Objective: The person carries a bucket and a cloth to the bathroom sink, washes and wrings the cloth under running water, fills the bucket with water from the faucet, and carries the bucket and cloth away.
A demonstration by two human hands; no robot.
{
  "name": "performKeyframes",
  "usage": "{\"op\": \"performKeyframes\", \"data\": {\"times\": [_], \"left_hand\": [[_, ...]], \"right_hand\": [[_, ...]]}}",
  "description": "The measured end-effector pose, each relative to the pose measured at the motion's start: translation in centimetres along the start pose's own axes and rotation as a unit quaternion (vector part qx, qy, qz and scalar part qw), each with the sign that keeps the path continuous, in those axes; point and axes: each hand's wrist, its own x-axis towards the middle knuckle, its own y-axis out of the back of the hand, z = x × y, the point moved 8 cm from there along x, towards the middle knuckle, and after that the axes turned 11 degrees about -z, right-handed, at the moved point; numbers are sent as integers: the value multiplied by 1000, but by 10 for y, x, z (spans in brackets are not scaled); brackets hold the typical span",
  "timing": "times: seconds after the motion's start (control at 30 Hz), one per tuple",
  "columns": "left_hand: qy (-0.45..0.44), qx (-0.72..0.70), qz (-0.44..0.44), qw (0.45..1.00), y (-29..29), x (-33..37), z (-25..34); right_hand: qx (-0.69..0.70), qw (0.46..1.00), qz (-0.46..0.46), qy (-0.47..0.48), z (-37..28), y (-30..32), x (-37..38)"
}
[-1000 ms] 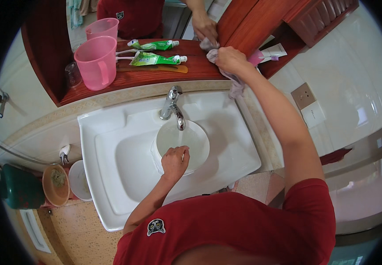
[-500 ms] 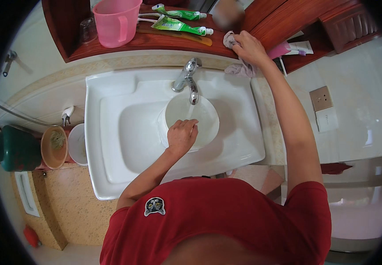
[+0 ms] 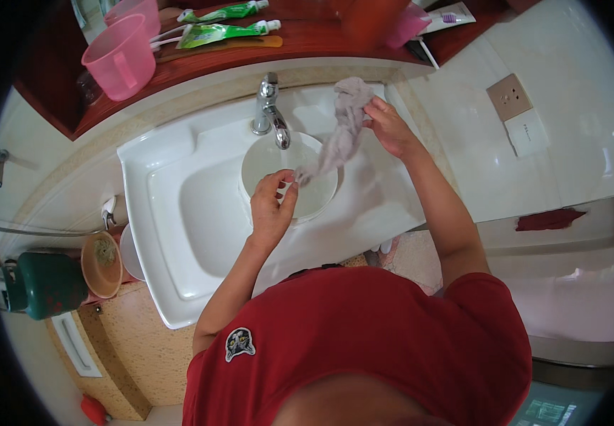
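Note:
A crumpled greyish-mauve cloth [image 3: 344, 135] stretches slantwise over a round white bucket [image 3: 256, 157] standing in the sink. My right hand [image 3: 390, 129] grips the cloth near its upper end, above the sink's right back corner. At the lower end, over the bucket, my left hand [image 3: 273, 202] pinches the cloth's tip between thumb and fingers. A chrome faucet [image 3: 267, 106] rises behind the bucket with its spout over the opening. How much water the bucket holds is hard to tell.
The white sink [image 3: 204, 220] surrounds the bucket. Behind it, a reddish wooden shelf [image 3: 314, 50] carries a pink mug [image 3: 118, 60], green toothpaste tubes [image 3: 227, 32] and a comb. An orange basin [image 3: 101, 266] and a green canister [image 3: 55, 284] stand at left. A wall socket [image 3: 509, 97] is at right.
My right hand has brought the cloth from the shelf edge down and forward over the sink. My left hand now has its lower end. The view has shifted.

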Motion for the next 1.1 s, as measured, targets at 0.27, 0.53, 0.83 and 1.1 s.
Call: {"op": "performKeyframes", "data": {"times": [0.27, 0.53, 0.83, 1.1], "left_hand": [[-65, 261, 106, 957, 1, -25, 5], [-11, 307, 188, 933, -7, -33, -18], [-1, 257, 158, 953, -7, -35, -28], [17, 269, 146, 952, -11, -28, -28]], "right_hand": [[235, 950, 160, -132, 96, 61, 24], [586, 792, 25, 170, 28, 134, 121], [492, 845, 2, 207, 21, 72, 194], [320, 910, -104, 242, -6, -3, 201]]}}
